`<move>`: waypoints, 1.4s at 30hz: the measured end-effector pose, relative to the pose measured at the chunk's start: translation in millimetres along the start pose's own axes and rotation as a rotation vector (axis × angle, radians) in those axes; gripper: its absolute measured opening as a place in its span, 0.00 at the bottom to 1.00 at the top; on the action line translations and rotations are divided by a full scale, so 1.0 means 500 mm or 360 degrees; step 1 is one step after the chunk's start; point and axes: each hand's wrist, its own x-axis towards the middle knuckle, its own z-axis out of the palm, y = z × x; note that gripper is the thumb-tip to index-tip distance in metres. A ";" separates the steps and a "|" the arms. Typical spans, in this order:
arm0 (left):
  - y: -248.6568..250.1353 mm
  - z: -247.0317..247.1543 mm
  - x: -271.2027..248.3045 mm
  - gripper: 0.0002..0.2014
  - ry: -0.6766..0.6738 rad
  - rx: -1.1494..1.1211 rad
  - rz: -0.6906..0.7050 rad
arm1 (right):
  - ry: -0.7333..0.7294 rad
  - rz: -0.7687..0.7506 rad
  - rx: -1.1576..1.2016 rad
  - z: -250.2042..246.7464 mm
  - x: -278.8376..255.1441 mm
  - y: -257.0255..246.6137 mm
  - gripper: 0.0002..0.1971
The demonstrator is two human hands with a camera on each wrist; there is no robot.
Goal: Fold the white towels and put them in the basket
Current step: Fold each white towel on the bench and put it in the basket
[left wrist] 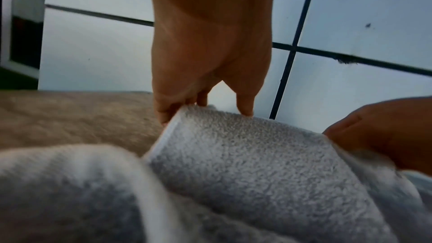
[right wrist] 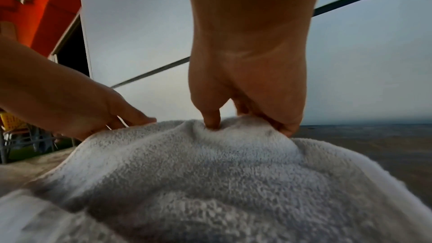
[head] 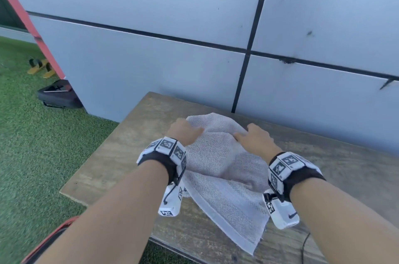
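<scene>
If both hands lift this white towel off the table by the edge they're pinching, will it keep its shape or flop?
Probably flop: the white towel already sags in soft folds between the left hand and right hand. Its looped terry pile likely grips fingers rather than slipping. It looks light, since fingertip pinches bunch it on the wooden table.

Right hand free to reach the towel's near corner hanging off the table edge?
Probably not yet: the right hand pinches the towel at its far edge. Nothing covers that near corner, though.
</scene>
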 end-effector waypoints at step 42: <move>-0.004 0.033 -0.355 0.27 -0.0402 0.0423 0.0758 | -0.0269 -0.0677 0.0150 -0.020 -0.431 0.097 0.14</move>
